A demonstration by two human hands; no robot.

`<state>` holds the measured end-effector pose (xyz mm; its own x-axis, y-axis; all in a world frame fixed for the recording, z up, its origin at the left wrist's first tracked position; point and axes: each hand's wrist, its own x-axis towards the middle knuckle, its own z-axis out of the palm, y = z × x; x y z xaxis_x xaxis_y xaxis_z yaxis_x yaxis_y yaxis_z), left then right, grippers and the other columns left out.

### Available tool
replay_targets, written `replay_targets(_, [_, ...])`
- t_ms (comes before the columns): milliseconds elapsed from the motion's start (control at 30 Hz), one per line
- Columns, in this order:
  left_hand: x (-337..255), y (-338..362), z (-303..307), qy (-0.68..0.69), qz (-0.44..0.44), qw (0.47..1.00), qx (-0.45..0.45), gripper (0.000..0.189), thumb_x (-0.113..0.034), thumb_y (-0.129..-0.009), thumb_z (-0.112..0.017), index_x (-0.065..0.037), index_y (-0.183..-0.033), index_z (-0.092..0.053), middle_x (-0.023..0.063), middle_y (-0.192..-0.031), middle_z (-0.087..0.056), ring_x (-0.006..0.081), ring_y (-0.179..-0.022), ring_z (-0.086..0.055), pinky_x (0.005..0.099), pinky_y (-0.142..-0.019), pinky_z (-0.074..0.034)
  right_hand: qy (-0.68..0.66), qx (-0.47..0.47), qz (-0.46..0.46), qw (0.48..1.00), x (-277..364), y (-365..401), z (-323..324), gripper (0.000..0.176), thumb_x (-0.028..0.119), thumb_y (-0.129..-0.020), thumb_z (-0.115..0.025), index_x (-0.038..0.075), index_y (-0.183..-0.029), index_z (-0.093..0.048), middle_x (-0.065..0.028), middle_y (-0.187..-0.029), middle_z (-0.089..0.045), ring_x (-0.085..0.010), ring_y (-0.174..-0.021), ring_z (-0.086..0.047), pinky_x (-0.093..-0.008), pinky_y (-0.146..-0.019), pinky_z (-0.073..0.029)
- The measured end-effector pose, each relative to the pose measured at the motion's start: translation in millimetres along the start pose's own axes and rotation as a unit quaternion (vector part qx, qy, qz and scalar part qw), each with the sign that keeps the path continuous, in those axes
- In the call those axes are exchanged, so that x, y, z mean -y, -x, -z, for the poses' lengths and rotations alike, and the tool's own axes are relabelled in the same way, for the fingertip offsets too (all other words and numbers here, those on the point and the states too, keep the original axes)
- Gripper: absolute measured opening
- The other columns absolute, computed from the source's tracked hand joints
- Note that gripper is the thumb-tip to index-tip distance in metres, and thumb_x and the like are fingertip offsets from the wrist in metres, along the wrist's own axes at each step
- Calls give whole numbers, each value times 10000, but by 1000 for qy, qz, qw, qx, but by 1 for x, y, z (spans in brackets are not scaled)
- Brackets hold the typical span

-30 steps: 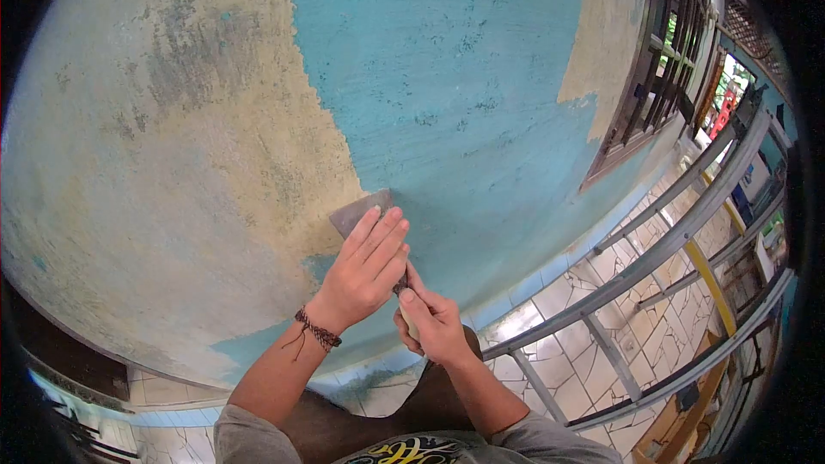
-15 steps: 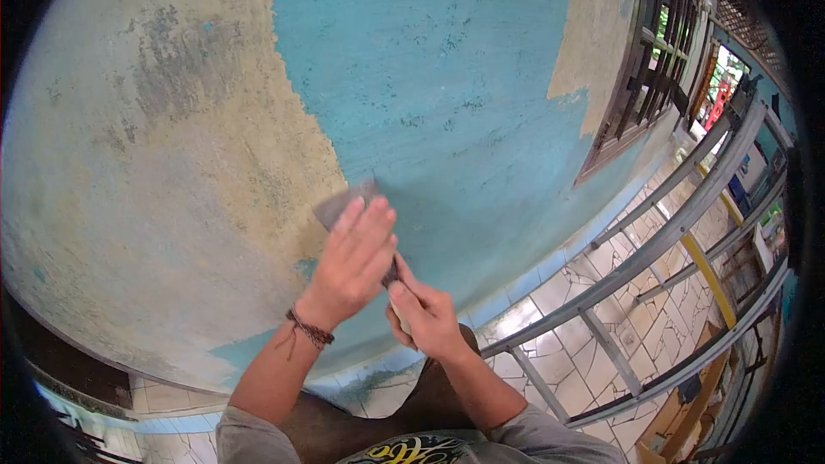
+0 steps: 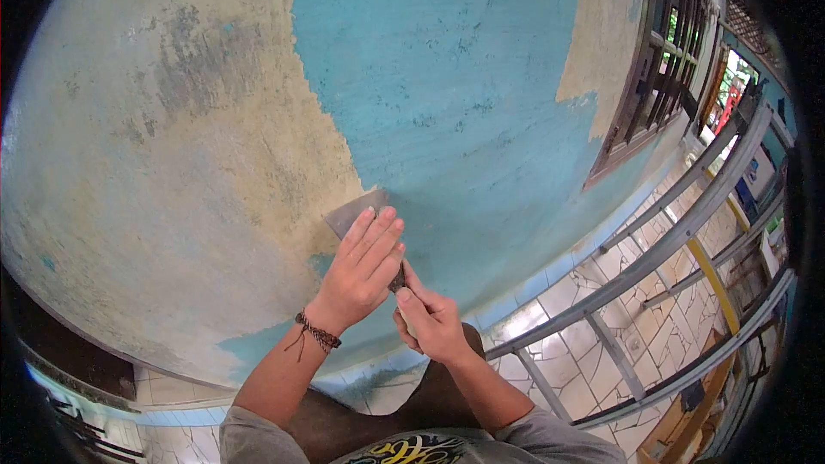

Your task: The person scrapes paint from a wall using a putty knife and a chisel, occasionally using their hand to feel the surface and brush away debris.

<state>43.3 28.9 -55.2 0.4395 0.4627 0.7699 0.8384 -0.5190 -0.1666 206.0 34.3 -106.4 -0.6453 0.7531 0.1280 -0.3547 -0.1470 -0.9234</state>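
A scraper (image 3: 351,213) with a wide metal blade lies against the wall, right where the bare cream plaster meets the blue paint (image 3: 447,112). Its handle is wrapped in the fingers of my right hand (image 3: 431,323), below and to the right of the blade. My left hand (image 3: 361,266) rests flat over the lower part of the blade, fingers stretched out and close together. Part of the blade and the upper handle are hidden under that hand. A braided bracelet (image 3: 318,332) circles my left wrist.
Cream and grey scraped plaster (image 3: 180,155) covers the wall's left side. A barred window (image 3: 657,69) is at the upper right. A metal ladder (image 3: 601,292) leans across the right above a cracked-tile floor (image 3: 567,369). A wooden piece (image 3: 687,417) lies at lower right.
The view has shifted slightly, so the wall appears a little farther right. My left hand, blurred before, now looks sharp; both hands keep their places on the scraper.
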Motion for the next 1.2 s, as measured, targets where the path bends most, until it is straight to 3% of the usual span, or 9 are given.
replay_targets(67, [3,-6,4,5,-8,1000,-2,292,79,-672,-612,69,-963,-603,216,-1259,-595,392,-1265,-514,565,-1074,-384,-7,-2,-2,1000,6,1,-2,498,219,-1035,-464,61,-1491,-342,29,-607,-465,-39,-471,-396,-216,-426,-334])
replay_targets(167, [0,-6,6,-19,-4,1000,7,133,38,-761,-622,58,-892,-620,211,-1203,-617,368,-1250,-529,530,-1062,-412,-16,-6,-3,1000,2,4,-4,500,222,-1035,-465,64,-1493,-339,30,-609,-470,-36,-472,-397,-213,-428,-333])
replay_targets(433, [9,-16,13,-4,-11,1000,-9,246,80,-717,-607,54,-961,-609,202,-1266,-593,377,-1263,-520,546,-1069,-394,-7,-4,32,999,22,-11,-13,501,229,-1039,-456,76,-1499,-331,45,-594,-452,-36,-465,-391,-212,-430,-326])
replay_targets(567, [-2,0,1,2,2,1000,3,310,95,-699,-604,56,-1006,-605,195,-1283,-588,381,-1273,-511,548,-1070,-390,-5,15,14,1000,2,-2,0,506,235,-1040,-451,75,-1503,-322,41,-592,-449,-36,-467,-399,-214,-428,-331])
replay_targets(733, [10,-29,18,-4,-14,1000,-9,260,57,-675,-617,64,-935,-619,215,-1245,-590,379,-1262,-515,535,-1074,-396,-4,12,25,1000,30,-16,-9,529,259,-1043,-436,93,-1520,-279,-14,-652,-496,-68,-425,-399,-228,-366,-311])
replay_targets(833, [4,-14,13,-8,-15,1000,-2,268,53,-657,-622,64,-924,-618,217,-1234,-593,383,-1258,-517,537,-1077,-394,6,31,13,999,12,-4,0,523,262,-1042,-441,106,-1518,-291,-13,-650,-491,-73,-426,-399,-229,-369,-316])
replay_targets(900, [8,-11,9,10,-13,1000,-9,359,85,-649,-600,64,-1008,-591,212,-1266,-590,394,-1263,-515,573,-1072,-383,3,19,-2,1000,30,-2,-9,506,240,-1040,-447,72,-1501,-322,17,-618,-472,-52,-449,-407,-217,-401,-329])
replay_targets(1200, [11,-12,11,2,-35,999,-2,341,84,-656,-600,68,-996,-594,218,-1244,-595,404,-1258,-515,576,-1070,-380,24,11,53,998,22,-10,-9,485,204,-1037,-452,54,-1487,-350,42,-591,-460,-40,-455,-419,-212,-416,-336])
